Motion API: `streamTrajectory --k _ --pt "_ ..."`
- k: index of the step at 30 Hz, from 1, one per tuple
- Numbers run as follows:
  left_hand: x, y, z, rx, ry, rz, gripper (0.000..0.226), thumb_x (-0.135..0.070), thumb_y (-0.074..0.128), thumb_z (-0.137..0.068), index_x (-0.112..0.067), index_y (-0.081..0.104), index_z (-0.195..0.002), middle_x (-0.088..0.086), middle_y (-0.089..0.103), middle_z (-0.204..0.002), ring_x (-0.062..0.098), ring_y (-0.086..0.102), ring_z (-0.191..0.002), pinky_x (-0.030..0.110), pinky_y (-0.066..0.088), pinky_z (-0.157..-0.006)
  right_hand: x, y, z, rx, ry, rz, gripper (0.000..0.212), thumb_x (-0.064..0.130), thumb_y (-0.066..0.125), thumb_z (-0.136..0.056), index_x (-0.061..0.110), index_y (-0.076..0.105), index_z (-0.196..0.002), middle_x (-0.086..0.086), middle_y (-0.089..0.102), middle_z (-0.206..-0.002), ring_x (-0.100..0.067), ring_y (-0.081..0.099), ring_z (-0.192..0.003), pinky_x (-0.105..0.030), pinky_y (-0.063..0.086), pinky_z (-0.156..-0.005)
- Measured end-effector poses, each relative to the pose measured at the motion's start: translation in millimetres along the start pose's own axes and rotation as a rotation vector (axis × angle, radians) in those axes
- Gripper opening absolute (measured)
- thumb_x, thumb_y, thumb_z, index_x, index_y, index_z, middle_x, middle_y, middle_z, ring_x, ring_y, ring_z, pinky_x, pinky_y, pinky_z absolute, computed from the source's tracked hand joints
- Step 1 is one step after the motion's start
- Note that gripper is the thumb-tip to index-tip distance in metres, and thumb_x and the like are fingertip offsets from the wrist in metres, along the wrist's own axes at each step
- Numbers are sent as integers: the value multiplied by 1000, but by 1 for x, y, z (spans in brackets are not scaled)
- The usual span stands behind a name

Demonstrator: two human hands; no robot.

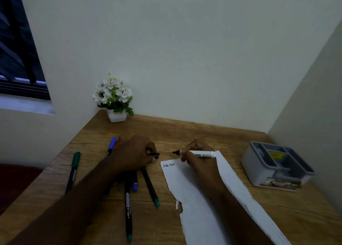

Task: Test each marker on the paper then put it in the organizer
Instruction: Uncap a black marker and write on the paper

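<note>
Jutting left from the right grip (192, 157), marker (202, 154) tip bare.

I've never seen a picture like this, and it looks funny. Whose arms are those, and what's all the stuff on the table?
The camera sits on a person's head, looking down, so you see that person's own arms. The right hand holds an uncapped white whiteboard marker over the torn white sheet of paper, where a few letters are written. The left hand holds the small black cap. Under that arm, more markers lie on the brown wooden table, and one green-capped pen lies apart. The grey plastic organizer waits at the right. A white flower pot stands by the wall.
</note>
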State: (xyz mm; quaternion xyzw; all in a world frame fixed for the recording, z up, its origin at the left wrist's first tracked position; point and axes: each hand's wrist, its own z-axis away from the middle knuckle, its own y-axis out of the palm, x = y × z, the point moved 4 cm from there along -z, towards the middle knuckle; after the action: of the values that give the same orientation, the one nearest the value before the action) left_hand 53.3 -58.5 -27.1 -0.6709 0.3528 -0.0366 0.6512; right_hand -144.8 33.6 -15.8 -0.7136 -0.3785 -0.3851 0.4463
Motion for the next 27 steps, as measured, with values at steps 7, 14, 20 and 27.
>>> streamTrajectory --k 7,14,20,27 --pt "-14 -7 2 -170 117 284 19 -25 59 -94 -34 65 -109 -12 65 -109 5 54 -103 37 41 -95 -6 -8 -2 3 7 -141 17 23 70 -92 10 68 -80 -8 67 -72 -8 60 -65 -18 47 -59" --pt "-26 -3 5 -77 180 414 25 -21 57 -95 -38 65 -113 -22 64 -115 2 55 -111 47 43 -102 -14 -1 -5 39 -33 -213 23 35 72 -84 13 68 -77 -15 67 -74 -17 58 -66 -32 47 -63" --pt "-29 -5 5 -47 199 427 25 -16 58 -95 -29 68 -114 -18 65 -113 5 56 -107 43 45 -99 -16 -2 -6 58 -51 -219 20 37 70 -85 17 69 -81 -9 70 -77 -15 59 -68 -29 48 -65" --pt "-35 -2 7 17 242 497 25 -17 60 -93 -32 70 -111 -20 68 -104 2 59 -102 23 47 -91 -16 4 -4 123 -75 -256 15 31 71 -87 16 66 -84 -9 72 -79 -16 61 -69 -27 49 -66"
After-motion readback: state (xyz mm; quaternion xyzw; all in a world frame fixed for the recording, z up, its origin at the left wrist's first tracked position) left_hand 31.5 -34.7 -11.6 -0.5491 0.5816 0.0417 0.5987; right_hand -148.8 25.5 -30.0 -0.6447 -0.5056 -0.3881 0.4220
